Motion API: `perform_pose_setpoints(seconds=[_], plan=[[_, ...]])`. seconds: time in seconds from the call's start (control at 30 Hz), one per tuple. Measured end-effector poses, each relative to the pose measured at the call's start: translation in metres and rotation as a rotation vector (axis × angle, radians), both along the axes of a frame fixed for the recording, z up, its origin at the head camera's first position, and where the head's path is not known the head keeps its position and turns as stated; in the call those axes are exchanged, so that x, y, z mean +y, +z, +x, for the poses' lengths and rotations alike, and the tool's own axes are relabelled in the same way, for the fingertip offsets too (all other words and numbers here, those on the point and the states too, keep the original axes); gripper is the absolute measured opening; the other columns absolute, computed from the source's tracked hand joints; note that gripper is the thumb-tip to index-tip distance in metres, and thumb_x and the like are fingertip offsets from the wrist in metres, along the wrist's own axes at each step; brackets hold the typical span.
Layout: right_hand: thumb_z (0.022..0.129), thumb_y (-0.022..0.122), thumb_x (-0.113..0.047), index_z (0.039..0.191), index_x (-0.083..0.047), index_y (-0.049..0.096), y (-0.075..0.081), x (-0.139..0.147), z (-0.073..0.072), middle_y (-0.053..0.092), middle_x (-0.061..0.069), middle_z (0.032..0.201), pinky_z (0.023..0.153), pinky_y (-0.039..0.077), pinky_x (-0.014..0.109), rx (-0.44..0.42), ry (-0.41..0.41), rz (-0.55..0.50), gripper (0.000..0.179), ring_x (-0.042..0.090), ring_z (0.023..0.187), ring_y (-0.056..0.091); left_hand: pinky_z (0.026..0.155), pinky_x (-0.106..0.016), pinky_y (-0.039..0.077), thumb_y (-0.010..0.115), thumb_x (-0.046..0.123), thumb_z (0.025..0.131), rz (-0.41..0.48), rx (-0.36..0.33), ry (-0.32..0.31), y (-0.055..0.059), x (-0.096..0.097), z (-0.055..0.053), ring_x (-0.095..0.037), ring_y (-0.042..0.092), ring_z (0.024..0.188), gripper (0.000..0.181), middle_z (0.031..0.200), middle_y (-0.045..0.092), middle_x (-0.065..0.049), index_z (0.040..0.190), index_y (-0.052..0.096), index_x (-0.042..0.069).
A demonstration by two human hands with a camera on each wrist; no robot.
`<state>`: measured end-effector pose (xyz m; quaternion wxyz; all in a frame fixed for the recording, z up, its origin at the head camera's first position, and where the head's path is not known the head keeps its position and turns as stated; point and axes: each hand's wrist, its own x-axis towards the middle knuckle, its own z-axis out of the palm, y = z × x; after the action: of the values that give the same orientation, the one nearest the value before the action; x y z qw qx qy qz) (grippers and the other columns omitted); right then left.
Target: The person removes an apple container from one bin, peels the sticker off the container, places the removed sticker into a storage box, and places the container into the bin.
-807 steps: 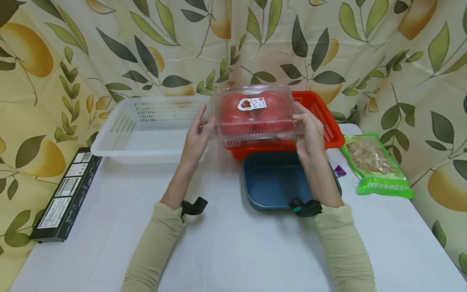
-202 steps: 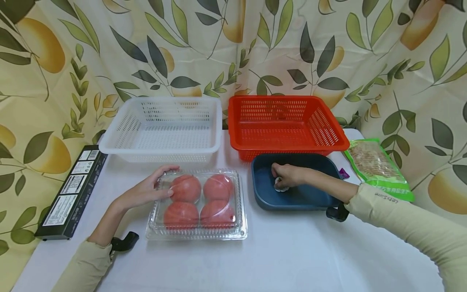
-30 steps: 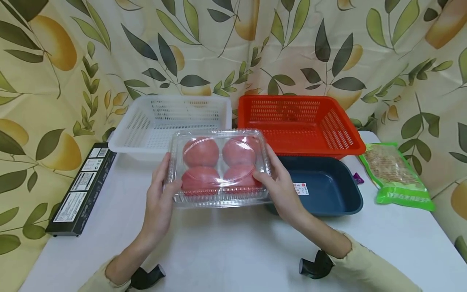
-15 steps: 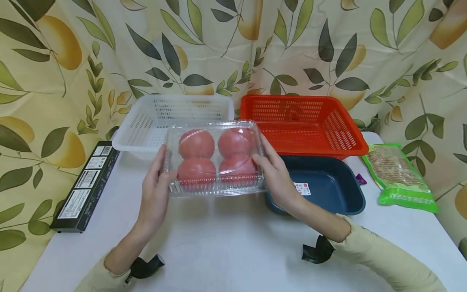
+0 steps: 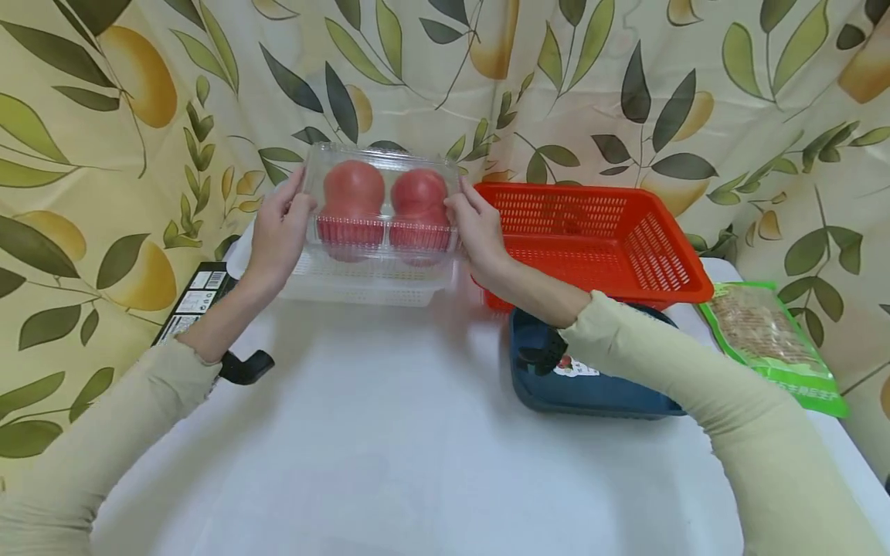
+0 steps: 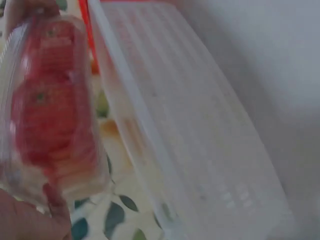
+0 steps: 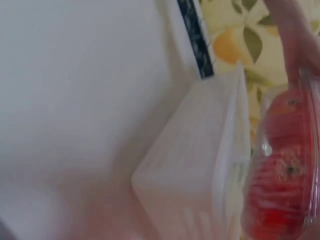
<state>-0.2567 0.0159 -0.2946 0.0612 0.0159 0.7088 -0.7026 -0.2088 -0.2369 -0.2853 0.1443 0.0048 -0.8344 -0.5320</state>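
Observation:
A clear plastic clamshell box of tomatoes is held up above the white basket. My left hand grips its left end and my right hand its right end, thumbs on the near side. The box tilts, its ribbed front facing me, and hides much of the basket. From the left wrist, the box hangs just outside the basket's rim, with tomato stems showing through its underside. In the right wrist view, tomatoes fill the box beside the basket.
A red basket stands to the right of the white one. In front of it is a dark blue basin with a printed sticker inside, partly behind my right sleeve. A green-edged food bag lies far right, and a black box at left.
Both hands have lifted the tomato box from over the table's middle, up and away over the white basket, tilting it. Earlier, the right hand put a crumpled white sticker into the basin.

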Motion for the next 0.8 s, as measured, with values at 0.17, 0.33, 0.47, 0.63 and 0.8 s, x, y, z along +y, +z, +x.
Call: perform_pose_setpoints(seconds=[0.17,0.33,0.47,0.63,0.8], plan=[[0.097,0.050,-0.031,0.153,-0.031,0.028,-0.014,-0.011,-0.032,0.055,0.003,0.134,0.079,0.044,0.024,0.036,0.055,0.252,0.059,0.011,0.092,0.048,0.078,-0.022,0.042,0.043,0.034,0.094,-0.063,-0.184,0.003,-0.010,-0.024,-0.032,-0.014,0.051,0.106,0.056,0.146,0.051,-0.006,0.149,0.038,0.027],[0.101,0.044,-0.029,0.154,-0.019,0.027,-0.023,-0.032,-0.050,0.046,0.011,0.145,0.100,0.046,0.039,0.071,0.179,0.414,0.057,0.024,0.123,0.047,0.099,-0.033,0.041,0.043,0.035,0.098,-0.055,-0.335,-0.031,-0.018,-0.046,-0.054,-0.019,0.044,0.124,0.055,0.155,0.039,-0.006,0.151,0.033,0.025],[0.101,0.042,-0.026,0.143,-0.012,0.042,-0.029,-0.048,-0.059,0.057,0.014,0.130,0.080,0.048,0.035,0.092,0.195,0.532,0.045,0.030,0.108,0.050,0.103,-0.039,0.041,0.044,0.031,0.101,-0.056,-0.394,-0.050,-0.021,-0.056,-0.067,-0.022,0.043,0.122,0.055,0.153,0.038,-0.013,0.153,0.029,0.022],[0.103,0.040,-0.024,0.137,-0.006,0.042,-0.041,-0.058,-0.066,0.059,0.017,0.113,0.054,0.045,0.023,0.036,0.274,0.544,0.039,0.015,0.071,0.051,0.102,-0.041,0.039,0.041,0.024,0.101,-0.078,-0.514,-0.087,-0.028,-0.063,-0.072,-0.026,0.039,0.118,0.060,0.148,0.037,-0.020,0.156,0.017,0.014],[0.104,0.040,-0.024,0.134,-0.001,0.042,-0.049,-0.059,-0.069,0.055,0.008,0.088,0.045,0.043,0.020,0.022,0.368,0.534,0.038,0.007,0.052,0.048,0.087,-0.031,0.039,0.039,0.021,0.101,-0.094,-0.592,-0.120,-0.040,-0.069,-0.074,-0.025,0.038,0.113,0.063,0.150,0.033,-0.021,0.156,0.011,0.010]])
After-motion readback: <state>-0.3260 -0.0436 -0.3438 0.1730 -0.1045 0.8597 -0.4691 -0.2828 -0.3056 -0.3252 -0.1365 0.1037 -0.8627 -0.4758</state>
